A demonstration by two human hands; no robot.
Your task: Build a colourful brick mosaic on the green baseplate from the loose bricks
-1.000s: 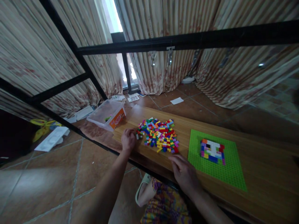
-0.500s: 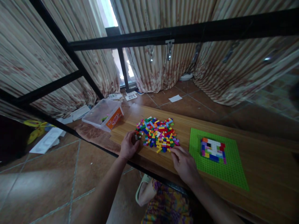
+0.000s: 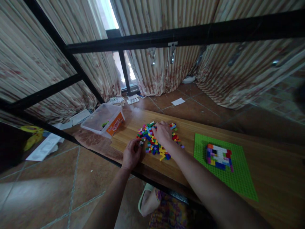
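A heap of small coloured toy bricks point(image 3: 152, 143) lies on the wooden bench top. My left hand point(image 3: 132, 155) rests at its left edge with curled fingers, and a few white and dark bricks point(image 3: 142, 142) show at the fingertips. Over the upper middle of the heap is my right hand point(image 3: 163, 133), its fingers bent down among the bricks; whatever they pinch is hidden. To the right lies a green baseplate point(image 3: 240, 181). It carries a block of joined bricks point(image 3: 219, 156), white in the middle with red, blue, purple, orange and yellow around.
A clear plastic box point(image 3: 96, 119) with an orange label stands at the bench's left end, a few green pieces inside. A black metal frame point(image 3: 143, 44) crosses in front of striped curtains point(image 3: 162, 73). Papers point(image 3: 178, 101) lie on the tiled floor.
My right hand has moved from the heap's lower right edge up and left onto the heap. My left hand stays at the left edge. The view has shifted slightly.
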